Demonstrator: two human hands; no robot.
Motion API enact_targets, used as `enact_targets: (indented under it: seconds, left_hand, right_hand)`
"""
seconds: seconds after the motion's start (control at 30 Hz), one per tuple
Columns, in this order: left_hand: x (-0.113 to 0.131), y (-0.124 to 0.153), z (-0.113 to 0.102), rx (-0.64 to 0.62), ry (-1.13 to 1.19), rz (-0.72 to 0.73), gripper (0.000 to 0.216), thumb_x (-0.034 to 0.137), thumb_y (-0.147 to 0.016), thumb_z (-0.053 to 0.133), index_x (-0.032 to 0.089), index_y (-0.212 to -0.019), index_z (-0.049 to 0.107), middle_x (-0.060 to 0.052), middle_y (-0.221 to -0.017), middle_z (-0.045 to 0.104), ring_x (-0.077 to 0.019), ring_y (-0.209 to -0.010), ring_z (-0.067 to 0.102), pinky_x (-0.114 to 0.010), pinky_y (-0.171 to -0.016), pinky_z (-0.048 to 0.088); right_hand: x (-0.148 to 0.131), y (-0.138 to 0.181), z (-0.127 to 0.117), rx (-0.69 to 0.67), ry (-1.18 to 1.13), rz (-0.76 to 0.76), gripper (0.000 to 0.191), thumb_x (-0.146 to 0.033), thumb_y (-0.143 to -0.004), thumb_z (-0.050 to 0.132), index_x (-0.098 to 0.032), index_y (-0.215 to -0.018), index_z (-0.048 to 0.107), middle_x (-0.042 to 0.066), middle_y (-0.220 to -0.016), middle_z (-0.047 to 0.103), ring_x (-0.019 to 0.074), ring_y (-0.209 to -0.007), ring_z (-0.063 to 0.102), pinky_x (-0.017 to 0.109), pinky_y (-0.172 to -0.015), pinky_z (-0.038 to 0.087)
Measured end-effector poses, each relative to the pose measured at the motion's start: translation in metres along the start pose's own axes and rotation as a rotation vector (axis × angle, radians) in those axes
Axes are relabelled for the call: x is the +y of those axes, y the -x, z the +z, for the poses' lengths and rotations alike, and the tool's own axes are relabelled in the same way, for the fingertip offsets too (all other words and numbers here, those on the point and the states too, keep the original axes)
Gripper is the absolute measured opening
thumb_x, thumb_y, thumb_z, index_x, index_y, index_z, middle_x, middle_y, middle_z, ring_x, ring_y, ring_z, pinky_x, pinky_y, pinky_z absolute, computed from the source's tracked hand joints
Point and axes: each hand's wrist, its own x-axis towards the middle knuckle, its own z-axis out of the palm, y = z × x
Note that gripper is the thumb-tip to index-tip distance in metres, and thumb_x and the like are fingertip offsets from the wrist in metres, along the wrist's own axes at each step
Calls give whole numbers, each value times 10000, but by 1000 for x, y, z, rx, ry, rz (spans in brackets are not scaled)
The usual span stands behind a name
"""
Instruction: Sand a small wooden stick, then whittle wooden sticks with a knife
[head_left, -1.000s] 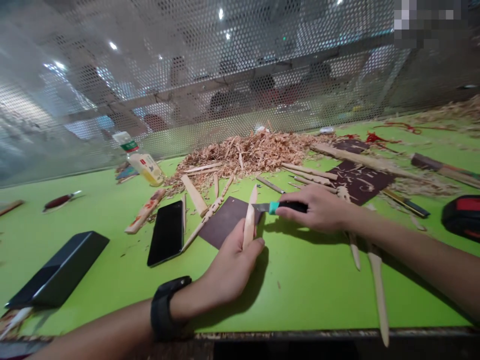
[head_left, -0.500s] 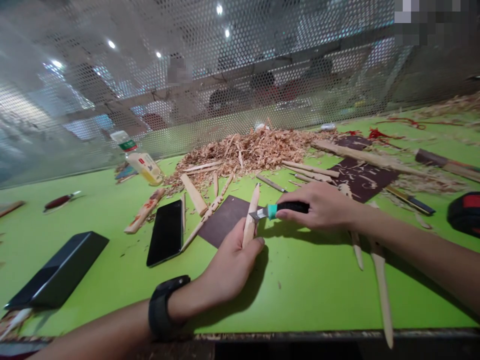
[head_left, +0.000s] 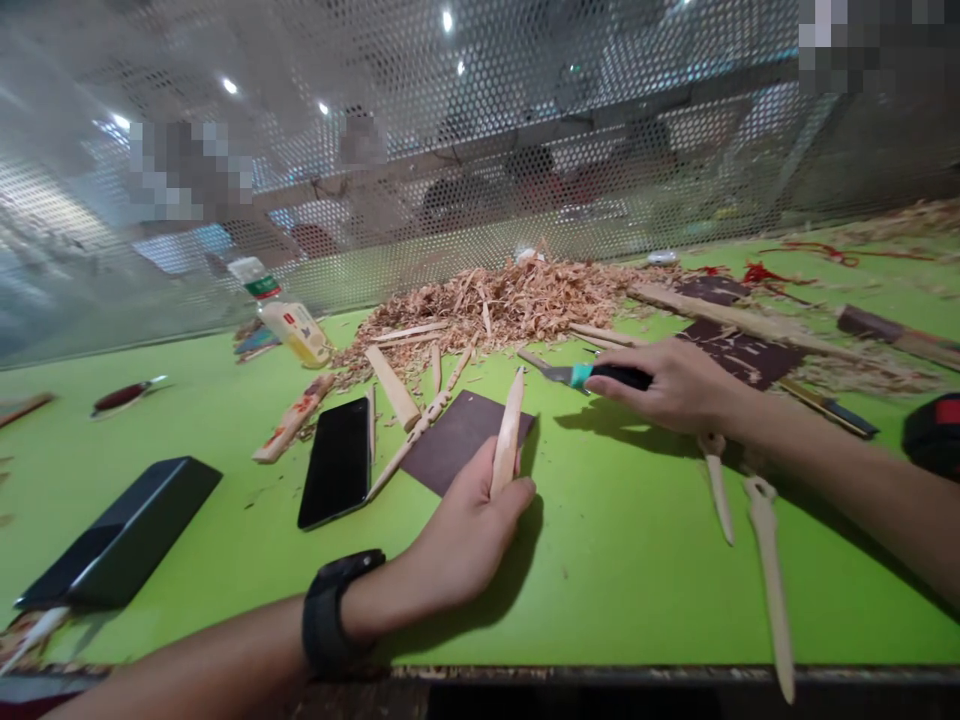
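My left hand is closed around the lower part of a pale, pointed wooden stick, whose tip points up and away from me. To the right, my right hand grips the black handle of a carving knife with a teal collar. Its blade points left, apart from the stick. Beneath and behind the stick lies a dark sheet of sandpaper. Two carved wooden hairpins rest below my right forearm, one reaching past the table's front edge.
Wood shavings are heaped before the perforated metal screen. A phone, a tilted drink bottle and a dark wedge-shaped stand are on the left. A tape measure sits at the right edge of the green table.
My right hand has drawn the knife rightward and slightly away, so the blade has left the stick. My left hand keeps its hold on the stick in nearly the same place.
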Motion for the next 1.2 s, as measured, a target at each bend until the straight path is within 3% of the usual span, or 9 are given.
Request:
enact_targets:
  seconds: [0.23,0.3,0.4,0.53,0.63,0.7,0.83,1.07,1.2]
  left_hand:
    - [-7,-7,0,-31,57,-6,301,258,-920,621,234,-1220,636,-10,-919,595,-179,-828,516,-293,-753,438]
    - [-6,-4,1,-41,66,-32,272,255,-925,615,233,-1196,623,11,-830,535,-166,-763,482,-280,-695,408]
    - [-1,3,2,-73,22,-68,158,258,-938,622,226,-1091,600,44,-764,439,-130,-662,385,-268,-624,341]
    - [4,9,3,-128,-20,-31,152,303,-955,654,219,-1068,597,42,-813,482,-107,-641,378,-265,-605,341]
    - [7,5,4,-102,99,-141,211,309,-947,641,243,-1132,565,90,-657,386,-92,-505,316,-256,-485,237]
    - [11,3,5,-101,161,-218,272,300,-941,612,257,-1199,538,119,-568,311,-93,-425,263,-259,-438,164]
    - [18,1,8,-89,188,-180,323,266,-909,616,231,-1224,554,128,-540,341,-78,-412,259,-244,-449,194]
    - [15,3,4,-113,163,-110,320,252,-900,639,209,-1214,596,119,-544,363,-80,-445,287,-233,-459,191]
    - [16,4,5,-85,163,-99,215,246,-893,627,206,-1103,603,113,-540,368,-80,-456,298,-231,-472,204]
  right_hand:
    - [-51,6,21,-155,-84,-250,477,-625,-1041,535,-255,-1085,833,48,-834,810,175,-645,654,302,-576,339]
    - [-44,5,21,-154,-89,-259,491,-629,-1043,525,-254,-1086,837,49,-804,802,175,-624,644,303,-562,341]
    - [-14,1,12,-108,-74,-137,609,-688,-1055,428,-246,-1140,837,44,-714,766,152,-491,555,293,-486,316]
    - [15,-1,-6,59,60,51,654,-747,-1010,476,-234,-1215,825,58,-745,767,145,-464,504,305,-463,274]
    - [1,0,-5,-30,-45,60,700,-748,-1034,418,-196,-1187,820,64,-698,736,140,-444,477,317,-458,275]
    - [-20,2,3,-129,-118,-35,684,-743,-1041,399,-212,-1133,820,53,-682,727,148,-468,511,311,-472,305]
    - [-51,6,18,-176,-152,-225,526,-640,-1060,485,-238,-1070,823,51,-782,782,165,-612,621,291,-573,356]
    - [-43,7,12,-127,-120,-243,493,-597,-1056,515,-222,-1053,835,44,-737,765,157,-582,594,285,-588,339]
    - [-43,8,12,-161,-151,-240,515,-618,-1054,504,-222,-1035,832,41,-737,762,153,-580,589,290,-582,337]
